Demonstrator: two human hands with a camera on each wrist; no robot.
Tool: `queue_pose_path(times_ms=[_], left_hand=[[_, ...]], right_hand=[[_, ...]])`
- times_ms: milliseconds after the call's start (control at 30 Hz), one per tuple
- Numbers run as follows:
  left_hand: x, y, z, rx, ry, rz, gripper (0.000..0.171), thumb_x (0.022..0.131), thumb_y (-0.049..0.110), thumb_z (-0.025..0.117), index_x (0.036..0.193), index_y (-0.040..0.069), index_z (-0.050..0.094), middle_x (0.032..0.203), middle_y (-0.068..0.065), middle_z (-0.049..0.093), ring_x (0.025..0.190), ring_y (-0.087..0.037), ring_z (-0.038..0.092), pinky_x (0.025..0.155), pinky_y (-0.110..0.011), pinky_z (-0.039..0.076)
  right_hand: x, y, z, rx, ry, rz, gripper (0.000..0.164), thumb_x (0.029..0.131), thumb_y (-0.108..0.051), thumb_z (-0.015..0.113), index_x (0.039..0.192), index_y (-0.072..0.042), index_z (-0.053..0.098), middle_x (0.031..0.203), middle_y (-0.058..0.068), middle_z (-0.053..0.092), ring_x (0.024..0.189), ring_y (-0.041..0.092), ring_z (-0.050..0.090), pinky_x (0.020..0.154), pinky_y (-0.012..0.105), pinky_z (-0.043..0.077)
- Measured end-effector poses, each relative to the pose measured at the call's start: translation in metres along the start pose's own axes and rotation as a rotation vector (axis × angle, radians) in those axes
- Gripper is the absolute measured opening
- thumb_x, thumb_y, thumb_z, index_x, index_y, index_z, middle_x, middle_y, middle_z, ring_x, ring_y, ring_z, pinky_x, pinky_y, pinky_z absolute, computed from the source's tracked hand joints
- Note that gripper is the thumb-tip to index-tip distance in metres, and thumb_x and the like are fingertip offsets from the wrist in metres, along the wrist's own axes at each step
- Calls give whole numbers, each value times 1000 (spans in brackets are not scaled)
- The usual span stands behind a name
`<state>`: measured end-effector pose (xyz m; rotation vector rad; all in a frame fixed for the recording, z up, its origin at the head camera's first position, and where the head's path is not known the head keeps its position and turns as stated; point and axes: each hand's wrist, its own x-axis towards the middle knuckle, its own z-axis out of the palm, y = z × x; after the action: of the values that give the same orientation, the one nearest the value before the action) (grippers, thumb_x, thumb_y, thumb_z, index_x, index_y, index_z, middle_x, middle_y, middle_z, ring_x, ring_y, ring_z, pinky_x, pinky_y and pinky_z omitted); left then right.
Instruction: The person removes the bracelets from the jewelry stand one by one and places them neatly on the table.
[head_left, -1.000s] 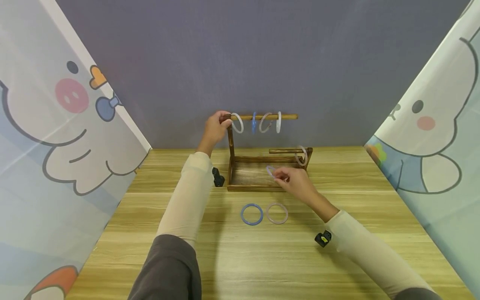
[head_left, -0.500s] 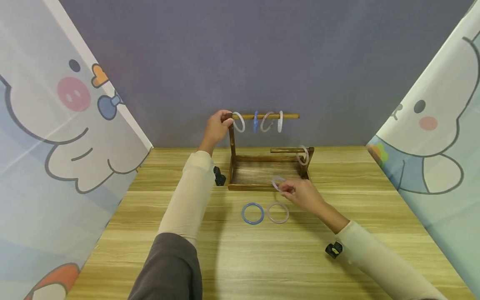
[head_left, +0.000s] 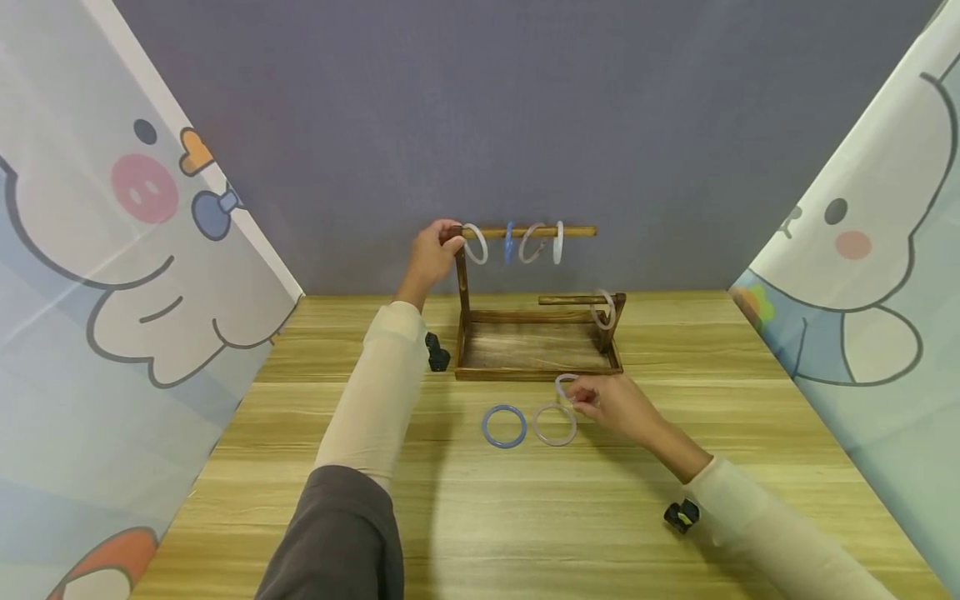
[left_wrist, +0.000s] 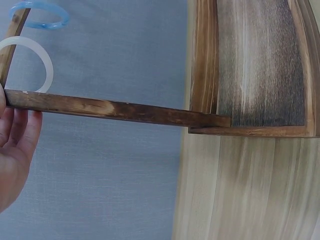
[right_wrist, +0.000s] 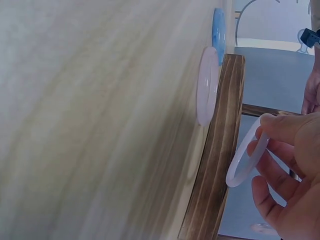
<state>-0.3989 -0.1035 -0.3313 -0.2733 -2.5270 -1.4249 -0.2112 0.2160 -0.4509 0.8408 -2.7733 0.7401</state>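
Observation:
My left hand [head_left: 432,254] grips the top left corner of a dark wooden bangle rack [head_left: 462,283], where post and upper bar meet. In the left wrist view its fingers [left_wrist: 31,131] sit under the post's end. Between thumb and fingers, my right hand [head_left: 617,406] pinches a pale lavender bangle [right_wrist: 234,172], held just in front of the rack's tray. Flat on the table below it lie a blue bangle [head_left: 487,427] and a pale pink bangle [head_left: 574,425]. From the upper bar hang white bangles [head_left: 558,243], a blue one [head_left: 508,244] and a pinkish one [head_left: 522,248].
The rack's short lower bar [head_left: 562,301] carries one pale bangle [head_left: 611,310] near its right post. Its base is a shallow tray [head_left: 525,375] with a raised rim. A grey wall stands behind the wooden table [head_left: 510,517], with cartoon-printed panels on both sides.
My right hand has drawn the lavender bangle from over the tray toward the front and right, past the tray's front rim. The left hand stays on the rack.

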Motion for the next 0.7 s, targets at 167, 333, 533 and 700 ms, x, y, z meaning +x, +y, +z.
queue_pose_path(times_ms=[167, 333, 533, 700], left_hand=[[1, -1, 0, 10, -5, -8, 28, 104, 19, 60, 128, 6, 62, 121, -14, 66, 111, -27, 64, 97, -40, 53], [1, -1, -1, -1, -13, -15, 29, 105, 20, 59, 130, 7, 61, 123, -14, 66, 112, -27, 64, 98, -41, 53], [1, 0, -2, -2, -26, -29, 29, 105, 22, 59, 130, 8, 61, 125, -12, 66, 113, -26, 63, 99, -40, 52], [0, 1, -2, 14, -28, -38, 28, 105, 23, 59, 129, 9, 61, 124, -12, 66, 113, -26, 63, 99, -41, 52]], right_hand=[[-4, 3, 4, -4, -18, 2, 23, 82, -4, 84, 102, -12, 76, 80, -4, 76, 70, 8, 70, 62, 21, 54], [-6, 6, 7, 1, -27, 22, 21, 82, -4, 83, 100, -11, 76, 80, -7, 75, 71, 7, 69, 64, 23, 55], [-7, 6, 6, -9, -43, 71, 20, 83, -3, 82, 100, -12, 76, 80, -7, 74, 69, 5, 66, 61, 21, 51], [-8, 7, 7, -22, -60, 107, 20, 83, -2, 81, 100, -10, 75, 78, -7, 73, 68, 4, 66, 60, 21, 51]])
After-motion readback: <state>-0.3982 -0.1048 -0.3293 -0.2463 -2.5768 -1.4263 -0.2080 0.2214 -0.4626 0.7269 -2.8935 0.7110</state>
